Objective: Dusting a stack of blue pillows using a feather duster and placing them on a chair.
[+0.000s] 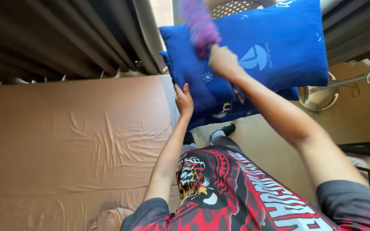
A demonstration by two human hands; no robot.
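Blue pillows (275, 47): two, stacked, held up over tan bedsheet (65, 137). Left hand (184, 100): fingers together, flat against lower pillow. Right hand (223, 62): fist clenched on blurred pink-purple duster (200, 23).

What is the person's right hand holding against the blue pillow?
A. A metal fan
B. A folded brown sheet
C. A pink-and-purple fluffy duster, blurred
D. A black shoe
C: the right hand grips a blurred pink-and-purple fluffy duster over the blue pillow, while the left hand steadies the pillow's lower edge.
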